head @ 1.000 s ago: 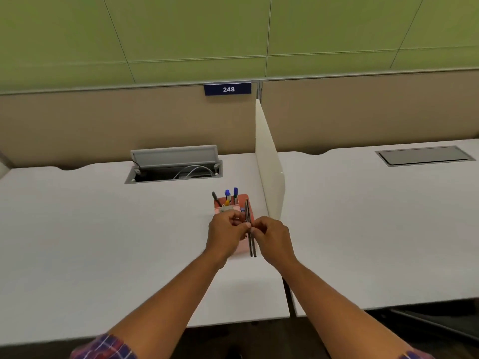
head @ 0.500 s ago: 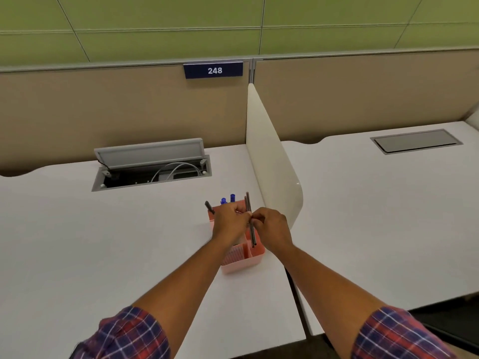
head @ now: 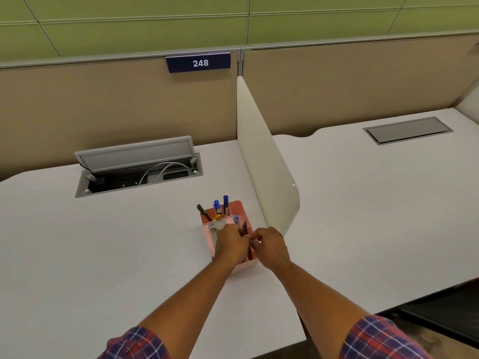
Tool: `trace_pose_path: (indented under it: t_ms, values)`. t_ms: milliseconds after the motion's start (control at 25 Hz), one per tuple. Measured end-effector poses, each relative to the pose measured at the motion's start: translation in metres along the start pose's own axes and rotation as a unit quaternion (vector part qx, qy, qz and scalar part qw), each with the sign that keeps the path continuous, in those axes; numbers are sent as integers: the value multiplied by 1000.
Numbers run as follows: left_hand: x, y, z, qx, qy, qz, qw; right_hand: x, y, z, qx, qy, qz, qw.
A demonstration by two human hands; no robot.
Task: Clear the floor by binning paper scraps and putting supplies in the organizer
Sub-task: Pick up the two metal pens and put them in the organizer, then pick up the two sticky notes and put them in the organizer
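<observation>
A pink organizer (head: 239,204) stands on the white desk (head: 103,242) beside the divider. Its back compartments hold blue markers (head: 225,202), a black pen (head: 203,211) and a yellow item. A metal clip-like item (head: 215,225) lies in its left compartment. Two dark pencils (head: 245,228) stand tilted in the right compartment, their lower ends inside it. My left hand (head: 230,244) and my right hand (head: 272,246) meet over the organizer, fingertips pinched around the pencils. The hands hide the organizer's front part.
A cream divider panel (head: 269,172) rises just right of the organizer. An open cable hatch (head: 137,169) with wires sits at the back left, a closed hatch (head: 407,130) on the right desk. Dark floor (head: 440,320) shows at the lower right.
The pencils have gone from upright above the organizer down into its right compartment, with both hands following lower. The view has moved closer and tilted down.
</observation>
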State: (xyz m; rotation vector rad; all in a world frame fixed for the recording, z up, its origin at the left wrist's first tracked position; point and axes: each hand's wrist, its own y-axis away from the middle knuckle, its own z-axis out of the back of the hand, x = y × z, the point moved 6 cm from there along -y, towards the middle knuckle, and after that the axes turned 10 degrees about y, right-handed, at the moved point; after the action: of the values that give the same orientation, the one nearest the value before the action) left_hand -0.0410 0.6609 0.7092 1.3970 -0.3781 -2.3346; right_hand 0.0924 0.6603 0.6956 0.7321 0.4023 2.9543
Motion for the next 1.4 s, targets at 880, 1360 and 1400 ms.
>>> trace_pose_path:
  t_ms: [880,1360,1400]
  values:
    - [40,170,-21,-103,-52,-61,991,-66,159,14,-92,122,109,982]
    - [144,370,-147,-64,-239,-51,968,-222,350,-24,-38,192,189,962]
    - [155,377,-152,-54,-257,-44,964,-233,358,-29,-24,193,182,964]
